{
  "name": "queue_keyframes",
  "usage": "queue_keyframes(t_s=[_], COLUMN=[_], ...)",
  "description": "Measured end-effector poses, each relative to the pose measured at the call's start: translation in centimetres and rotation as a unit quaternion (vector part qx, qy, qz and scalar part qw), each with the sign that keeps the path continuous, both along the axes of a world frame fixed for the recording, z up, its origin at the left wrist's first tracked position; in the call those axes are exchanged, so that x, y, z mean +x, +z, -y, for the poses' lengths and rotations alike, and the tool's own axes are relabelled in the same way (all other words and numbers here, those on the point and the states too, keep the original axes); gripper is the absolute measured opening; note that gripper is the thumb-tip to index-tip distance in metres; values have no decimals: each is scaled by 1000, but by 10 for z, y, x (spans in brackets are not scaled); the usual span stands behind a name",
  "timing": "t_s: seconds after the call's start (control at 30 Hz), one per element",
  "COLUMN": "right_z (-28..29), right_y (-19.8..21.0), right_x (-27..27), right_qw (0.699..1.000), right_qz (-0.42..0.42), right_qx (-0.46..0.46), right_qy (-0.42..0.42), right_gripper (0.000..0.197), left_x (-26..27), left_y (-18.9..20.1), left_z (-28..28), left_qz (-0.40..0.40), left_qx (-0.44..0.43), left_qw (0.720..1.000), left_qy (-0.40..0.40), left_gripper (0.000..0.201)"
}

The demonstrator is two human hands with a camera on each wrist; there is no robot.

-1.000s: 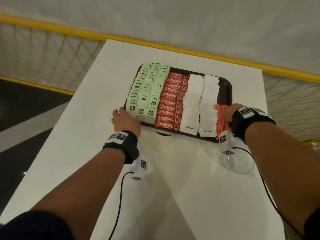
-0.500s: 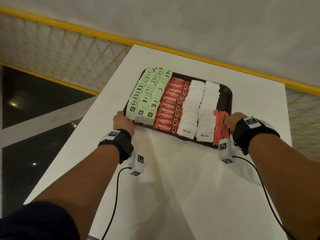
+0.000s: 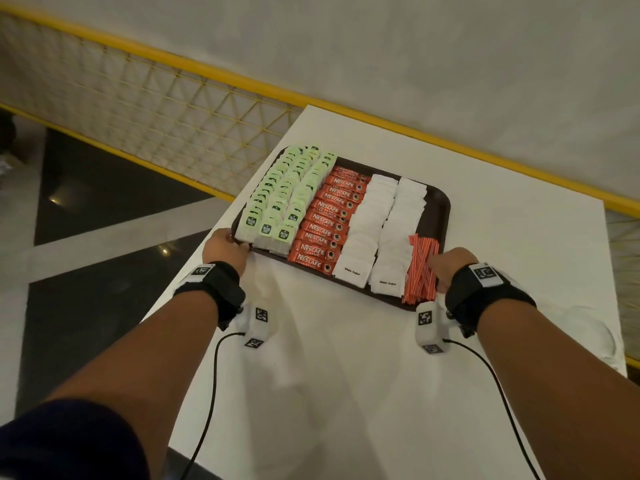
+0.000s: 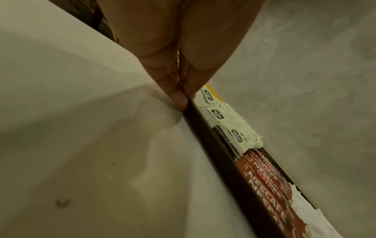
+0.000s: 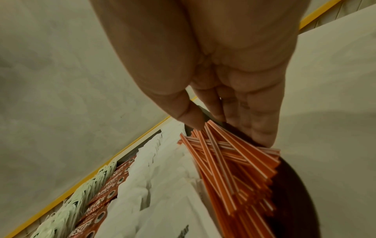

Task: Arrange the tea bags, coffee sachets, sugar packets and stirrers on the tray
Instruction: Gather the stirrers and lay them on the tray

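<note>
Left hand (image 3: 225, 249) and right hand (image 3: 450, 266) each have their grip pinching the tray (image 3: 440, 209) rim. Keep the tray level and move both sides together, lest the stirrers (image 3: 420, 268) slide.

Staged indoor test area: white table (image 3: 485, 237), yellow mesh barrier (image 3: 156, 109), polished floor.

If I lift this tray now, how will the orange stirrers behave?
The stirrers lie loose and crisscrossed, so they would probably slide or roll. Thin and light-looking, they would likely scatter if the tray tilts. Some overhang its near rim and might drop first.
</note>
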State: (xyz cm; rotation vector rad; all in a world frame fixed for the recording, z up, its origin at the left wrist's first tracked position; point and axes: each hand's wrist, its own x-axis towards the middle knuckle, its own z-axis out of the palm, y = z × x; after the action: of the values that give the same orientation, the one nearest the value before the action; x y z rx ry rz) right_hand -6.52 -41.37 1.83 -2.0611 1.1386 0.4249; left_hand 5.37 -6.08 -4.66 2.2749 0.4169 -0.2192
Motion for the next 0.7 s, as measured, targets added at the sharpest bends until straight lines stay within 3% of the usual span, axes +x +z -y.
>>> queue_keyframes(t_s=[0.17,0.3,0.4,0.47,0.53,0.7], right_z=[-20,-27,-35,-43,-49,-41], right_y=[-1,-1,4,13,23,63], right_x=[13,17,12,9,6,-18], right_qw=[998,996,996,989,989,987], right_qz=[-49,-60,-53,-82,-57,28], right_qx=[-41,-56,-44,-81,-107,-141], right_qy=[-3,29,64,90,80,68], right_gripper=[25,30,29,28,29,56], left_x=[7,11,10,5,1,-11], left_y=[-4,2,15,23,32,68], left_z=[-11,-21,-27,-28,-26,17], left_qz=[-11,-37,-53,-48,-32,56], left_qx=[-52,-67,-38,1,53,122], left_qw=[998,995,992,990,991,972], left_qy=[-17,-66,-107,-129,-121,-192], left_gripper=[42,46,51,49,51,64])
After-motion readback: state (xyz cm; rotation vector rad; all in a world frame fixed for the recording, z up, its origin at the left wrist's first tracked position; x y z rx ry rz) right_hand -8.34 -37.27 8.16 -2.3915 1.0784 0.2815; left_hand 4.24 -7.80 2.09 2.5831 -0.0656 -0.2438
